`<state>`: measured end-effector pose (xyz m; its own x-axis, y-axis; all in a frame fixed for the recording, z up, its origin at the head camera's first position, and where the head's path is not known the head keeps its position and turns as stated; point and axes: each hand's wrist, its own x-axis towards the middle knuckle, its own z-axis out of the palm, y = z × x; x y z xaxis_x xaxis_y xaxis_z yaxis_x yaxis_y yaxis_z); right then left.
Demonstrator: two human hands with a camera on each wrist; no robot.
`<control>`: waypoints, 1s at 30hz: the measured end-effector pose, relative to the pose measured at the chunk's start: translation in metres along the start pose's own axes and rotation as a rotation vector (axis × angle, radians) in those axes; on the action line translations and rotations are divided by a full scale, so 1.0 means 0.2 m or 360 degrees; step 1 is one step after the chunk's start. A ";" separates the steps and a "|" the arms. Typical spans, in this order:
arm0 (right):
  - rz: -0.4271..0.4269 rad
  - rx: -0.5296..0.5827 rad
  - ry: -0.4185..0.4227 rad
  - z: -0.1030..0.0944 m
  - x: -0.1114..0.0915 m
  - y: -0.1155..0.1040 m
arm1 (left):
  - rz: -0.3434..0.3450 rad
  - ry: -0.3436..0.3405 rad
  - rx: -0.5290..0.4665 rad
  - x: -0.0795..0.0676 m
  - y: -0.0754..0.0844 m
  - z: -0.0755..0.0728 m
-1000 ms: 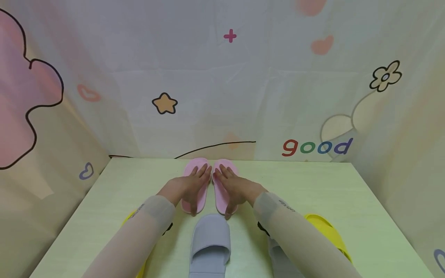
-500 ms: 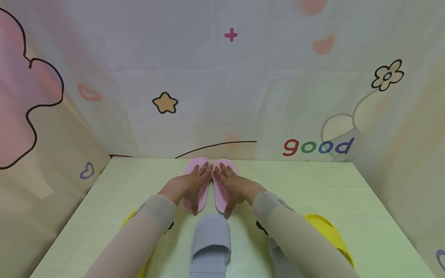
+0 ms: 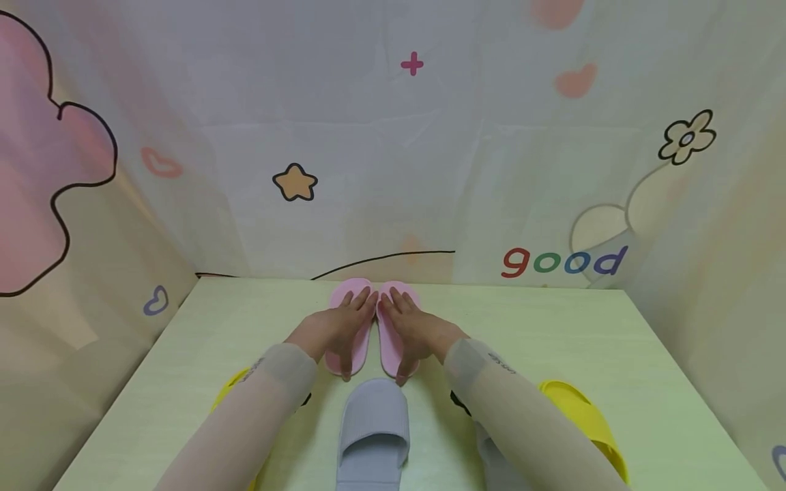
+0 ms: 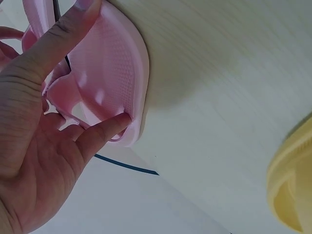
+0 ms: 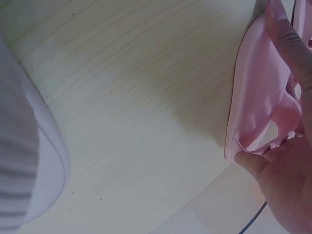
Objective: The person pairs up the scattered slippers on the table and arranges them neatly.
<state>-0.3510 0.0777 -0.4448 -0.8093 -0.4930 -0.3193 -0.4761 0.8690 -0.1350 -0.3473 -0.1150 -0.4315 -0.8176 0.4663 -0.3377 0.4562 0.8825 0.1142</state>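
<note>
1. Touching the left pink slipper (image 3: 361, 341) with the left hand (image 3: 342, 325), spread wide.
2. Touching the right pink slipper (image 3: 389, 342) with the right hand (image 3: 414, 329), likewise wide.
3. Seeing both at far middle, beyond a grey slipper (image 3: 373, 417).

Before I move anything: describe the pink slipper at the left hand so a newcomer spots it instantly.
Go to the far edge of the pale wood-grain tabletop, by the printed cloth backdrop. There the bare left hand touches the pink slipper, finely textured inside. Unlike the matching pink slipper under the bare right hand, it lies on the left.
</note>
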 end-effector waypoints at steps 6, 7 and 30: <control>0.0024 -0.0024 0.0007 0.01 0.00 0.00 | 0.0006 0.0009 -0.0040 -0.01 0.01 0.00; 0.0029 -0.0027 0.0007 0.01 0.00 0.00 | 0.0010 0.0009 -0.0039 -0.02 0.01 0.00; 0.0055 0.0007 0.0005 0.01 -0.01 0.00 | 0.0006 0.0054 0.0018 -0.02 0.01 0.01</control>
<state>-0.3485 0.0786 -0.4466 -0.8262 -0.4629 -0.3212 -0.4465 0.8856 -0.1278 -0.3429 -0.1157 -0.4318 -0.8273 0.4717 -0.3051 0.4633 0.8800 0.1045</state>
